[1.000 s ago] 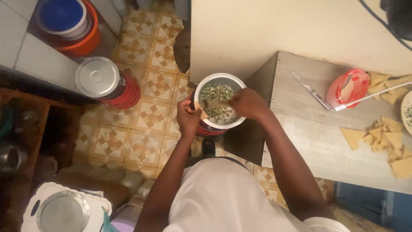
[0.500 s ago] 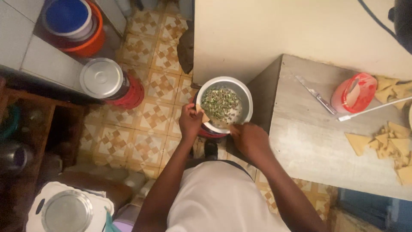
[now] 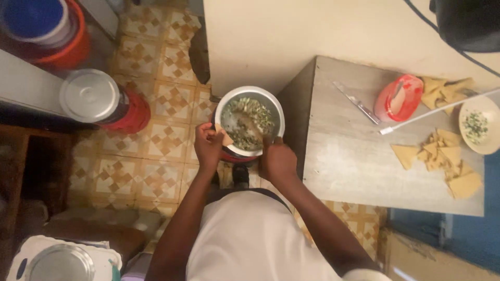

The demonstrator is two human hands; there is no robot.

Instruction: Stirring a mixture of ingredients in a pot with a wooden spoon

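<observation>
A round metal bowl of green and pale chopped filling sits low in front of me, on top of a red container. My left hand is at the bowl's near-left rim and holds a small tan folded pastry piece. My right hand grips the bowl's near-right rim. A spoon handle lies in the filling.
A grey table stands to the right with a knife, a red bowl, a white stick, tan pastry triangles and a small bowl of filling. A lidded red pot and buckets stand on the tiled floor at left.
My right hand has come out of the bowl's filling, swung toward my body and settled on the bowl's near-right rim. My left hand stays at the left rim with the pastry piece.
</observation>
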